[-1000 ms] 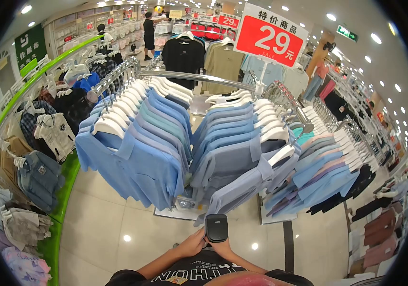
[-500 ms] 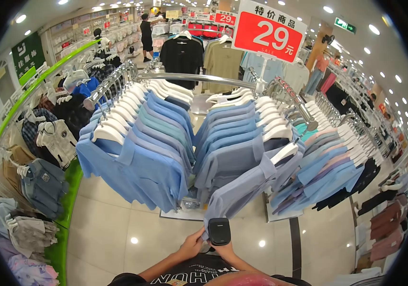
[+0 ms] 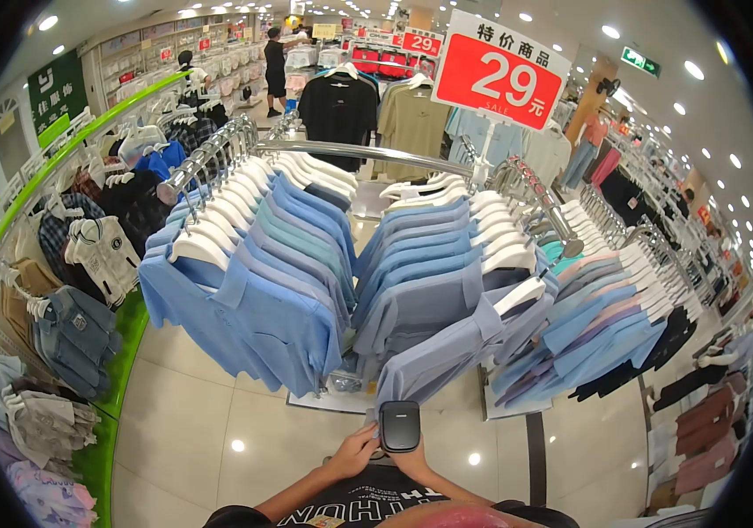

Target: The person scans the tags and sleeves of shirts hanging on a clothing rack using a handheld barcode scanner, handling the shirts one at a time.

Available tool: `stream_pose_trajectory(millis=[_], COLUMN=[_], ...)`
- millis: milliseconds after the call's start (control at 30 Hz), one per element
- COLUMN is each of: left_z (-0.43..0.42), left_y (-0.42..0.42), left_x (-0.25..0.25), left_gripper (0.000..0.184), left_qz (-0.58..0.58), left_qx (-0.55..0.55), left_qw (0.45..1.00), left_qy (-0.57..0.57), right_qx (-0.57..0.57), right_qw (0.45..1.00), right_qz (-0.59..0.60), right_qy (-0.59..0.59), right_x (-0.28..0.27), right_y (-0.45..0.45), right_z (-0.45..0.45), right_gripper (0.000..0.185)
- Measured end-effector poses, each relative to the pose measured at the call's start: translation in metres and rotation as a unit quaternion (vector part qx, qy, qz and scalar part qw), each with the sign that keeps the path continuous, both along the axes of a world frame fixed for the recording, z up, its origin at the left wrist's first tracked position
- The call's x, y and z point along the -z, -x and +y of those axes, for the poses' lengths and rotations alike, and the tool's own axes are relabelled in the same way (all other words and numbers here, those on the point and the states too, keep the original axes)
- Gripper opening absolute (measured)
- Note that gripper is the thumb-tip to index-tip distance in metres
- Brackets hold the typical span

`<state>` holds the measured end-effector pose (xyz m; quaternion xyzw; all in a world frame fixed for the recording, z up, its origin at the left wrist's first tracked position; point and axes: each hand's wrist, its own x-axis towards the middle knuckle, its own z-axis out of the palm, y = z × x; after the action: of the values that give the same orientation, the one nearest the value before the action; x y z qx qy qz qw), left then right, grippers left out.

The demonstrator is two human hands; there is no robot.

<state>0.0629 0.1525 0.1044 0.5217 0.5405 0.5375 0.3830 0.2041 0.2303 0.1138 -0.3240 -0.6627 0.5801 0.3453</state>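
A grey-blue collared shirt (image 3: 438, 352) on a white hanger (image 3: 519, 297) is pulled out from the right-hand row, its lower end drawn towards me. My left hand (image 3: 357, 451) is closed on the edge of that shirt. Close beside it is my right hand (image 3: 409, 461). A black rounded device (image 3: 400, 426) stands in front of the shirt's end and covers the right fingers. Whether the right hand holds the device or the cloth is hidden. Blue shirts (image 3: 244, 308) hang in the row to the left.
A chrome rack rail (image 3: 367, 151) runs behind the two rows, with a red-and-white price sign (image 3: 501, 75) above it. More shirts (image 3: 601, 326) hang at the right. A green-edged display (image 3: 121, 361) with clothes stands left. People (image 3: 275, 70) are far back.
The view has shifted slightly, so the rack and sign sit a little differently. Both hands stay close together at the shirt's lower end, with almost no movement.
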Motion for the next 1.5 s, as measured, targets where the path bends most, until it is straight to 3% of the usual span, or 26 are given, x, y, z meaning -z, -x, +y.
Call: stream_pose_trajectory(millis=[133,233,333,433,600,733,1033,1233,1433,1500], left_z=[0.007,0.013,0.026,0.039,0.061,0.075,0.104,0.116,0.126,0.127], left_y=[0.001,0.003,0.005,0.001,-0.007,-0.022,-0.049,-0.049,-0.049,-0.05], left_x=[0.004,-0.013,-0.015,-0.033,-0.022,-0.008,-0.028,-0.02,-0.022,-0.034], left_gripper=[0.028,0.021,0.017,0.014,0.02,0.023,0.027,0.038,0.044,0.043], left_qz=[0.005,-0.03,0.062,-0.037,-0.002,-0.095,-0.097,-0.059,-0.077,-0.065], left_qx=[0.015,-0.043,-0.091,-0.129,-0.136,-0.157,-0.15,-0.143,-0.174,-0.182], left_qw=[0.999,0.998,0.994,0.988,0.99,0.976,0.977,0.979,0.973,0.973], left_qy=[0.038,0.034,0.002,0.076,0.048,0.12,0.112,0.13,0.129,0.125], right_qx=[0.005,-0.012,-0.031,-0.045,-0.076,-0.088,-0.317,-0.359,-0.321,-0.324], right_qw=[1.0,0.999,0.999,0.999,0.996,0.996,0.94,0.917,0.933,0.922], right_qz=[-0.01,0.009,0.017,-0.012,-0.027,0.0,0.024,0.04,0.0,-0.006], right_qy=[-0.017,0.045,0.025,-0.006,-0.037,0.001,0.126,0.166,0.16,0.211], right_x=[-0.005,-0.011,-0.022,-0.029,-0.025,-0.01,-0.011,0.001,-0.003,-0.005], right_y=[0.0,-0.003,-0.006,-0.013,-0.034,-0.056,-0.08,-0.089,-0.093,-0.09], right_z=[0.01,0.018,0.031,0.05,0.08,0.101,0.157,0.172,0.18,0.179], right_gripper=[0.034,0.033,0.033,0.036,0.042,0.046,0.062,0.058,0.044,0.041])
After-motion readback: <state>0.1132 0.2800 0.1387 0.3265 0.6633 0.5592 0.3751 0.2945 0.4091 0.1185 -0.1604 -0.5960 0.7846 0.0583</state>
